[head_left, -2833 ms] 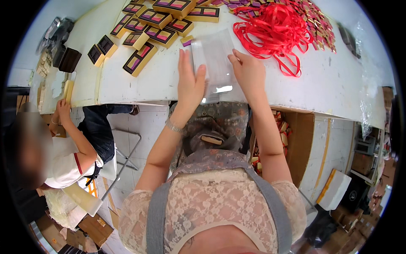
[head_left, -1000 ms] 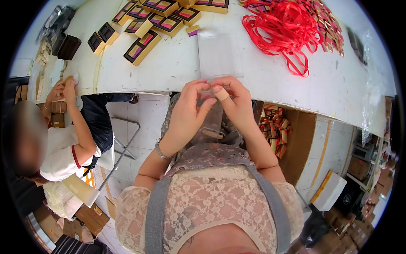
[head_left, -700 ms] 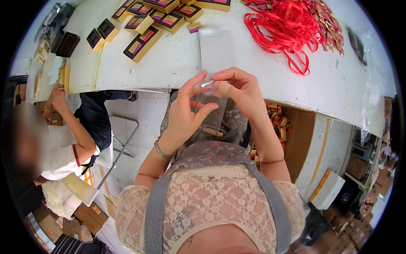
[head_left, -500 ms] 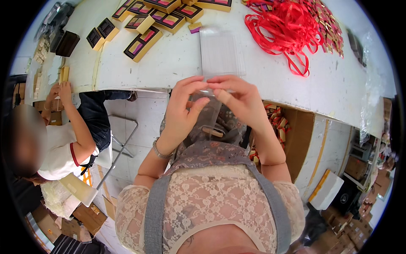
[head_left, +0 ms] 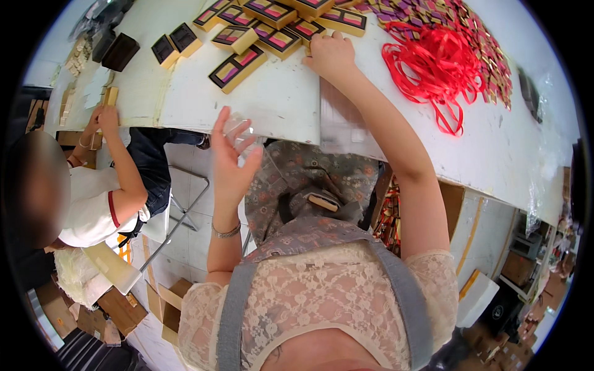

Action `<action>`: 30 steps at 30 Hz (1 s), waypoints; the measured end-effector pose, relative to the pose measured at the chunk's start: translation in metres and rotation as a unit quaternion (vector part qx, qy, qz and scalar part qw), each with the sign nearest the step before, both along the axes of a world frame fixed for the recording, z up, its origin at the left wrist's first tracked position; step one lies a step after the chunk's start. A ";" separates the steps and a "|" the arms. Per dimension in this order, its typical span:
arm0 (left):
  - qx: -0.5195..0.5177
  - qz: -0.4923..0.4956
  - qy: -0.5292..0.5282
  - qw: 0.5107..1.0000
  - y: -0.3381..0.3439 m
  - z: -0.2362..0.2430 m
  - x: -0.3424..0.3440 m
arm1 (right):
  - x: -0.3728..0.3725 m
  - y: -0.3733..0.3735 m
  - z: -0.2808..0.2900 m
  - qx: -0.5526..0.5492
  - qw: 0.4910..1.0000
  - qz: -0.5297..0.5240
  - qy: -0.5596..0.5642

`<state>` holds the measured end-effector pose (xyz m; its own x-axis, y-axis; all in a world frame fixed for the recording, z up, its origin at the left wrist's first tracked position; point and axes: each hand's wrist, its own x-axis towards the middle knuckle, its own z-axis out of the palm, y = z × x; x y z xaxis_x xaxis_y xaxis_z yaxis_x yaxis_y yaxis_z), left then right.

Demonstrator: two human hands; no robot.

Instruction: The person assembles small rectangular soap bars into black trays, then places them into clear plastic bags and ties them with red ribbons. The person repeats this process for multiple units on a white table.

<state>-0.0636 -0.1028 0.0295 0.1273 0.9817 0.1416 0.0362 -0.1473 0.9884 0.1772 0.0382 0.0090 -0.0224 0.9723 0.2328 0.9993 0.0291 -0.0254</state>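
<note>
My left hand (head_left: 234, 159) is raised at the table's near edge, fingers curved around a small clear plastic packaging piece (head_left: 240, 131). Its exact shape is hard to make out. Stretched far across the table, my right hand (head_left: 333, 57) is bent down beside the pile of gold-edged boxes (head_left: 281, 38); its fingertips and whatever lies under them are hidden. These boxes have dark inserts with pink, purple and gold pieces. Beneath my right forearm lies a stack of flat clear plastic sheets (head_left: 339, 120), partly covered.
Red ribbon (head_left: 433, 65) lies tangled at the right, before a heap of small gold-and-red pieces (head_left: 489, 52). Two dark-topped boxes (head_left: 175, 44) stand left. Another person (head_left: 93, 204) sits at the left, hands on a gold box. A cardboard box (head_left: 450, 198) is under the table.
My hands have parted. The left moved left with the clear plastic; the right reached forward to the boxes, covering where a small gold-and-purple piece lay. The view has shifted slightly.
</note>
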 end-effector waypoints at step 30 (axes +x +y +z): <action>-0.074 0.065 -0.698 0.710 0.098 -0.002 0.008 | -0.018 -0.154 0.060 0.103 0.883 0.221 0.402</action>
<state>-0.0552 -0.0052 0.0278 -0.1291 0.9895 -0.0654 -0.9891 -0.1237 0.0801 0.1588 -0.1156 0.0685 -0.1359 0.8450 0.5171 0.5506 0.4984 -0.6697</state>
